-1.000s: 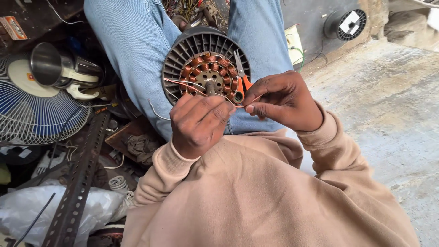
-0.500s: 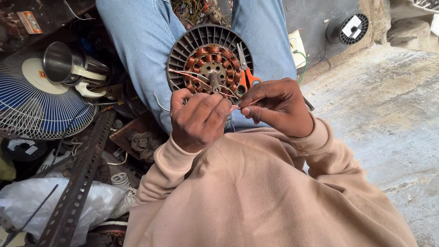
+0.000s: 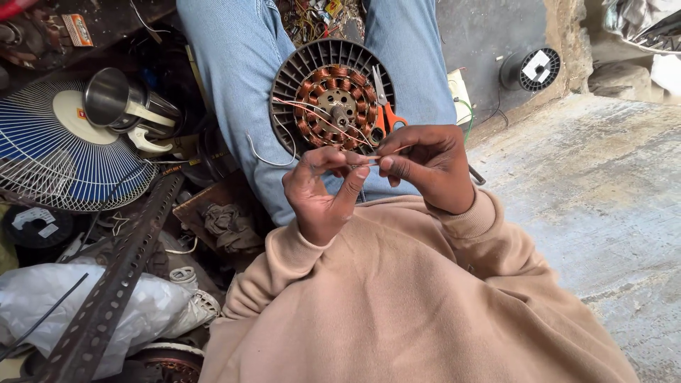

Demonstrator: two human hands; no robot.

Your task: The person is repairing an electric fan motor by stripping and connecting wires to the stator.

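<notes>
Both hands meet over the lap, pinching thin wire leads (image 3: 365, 164) between thumb and fingertips: the left hand (image 3: 323, 195) has its grip closed on the wire from 7 o'clock, the right hand (image 3: 429, 167) closed on it from 3 o'clock. The leads run up to a round fan motor stator (image 3: 333, 99) with copper coils, resting on the jeans at 12 o'clock. Orange-handled scissors (image 3: 383, 113) lie on its right edge. A blue fan guard (image 3: 64, 156) and steel mug (image 3: 120, 103) sit at 9 o'clock.

It was a rough repair workshop on a bare concrete floor (image 3: 603, 184); a fan guard (image 3: 57, 152), a wire spool (image 3: 532, 69), a slotted metal bar (image 3: 120, 276), scissors (image 3: 383, 113) and a fan motor (image 3: 333, 99) with copper coils lay crowded about.
</notes>
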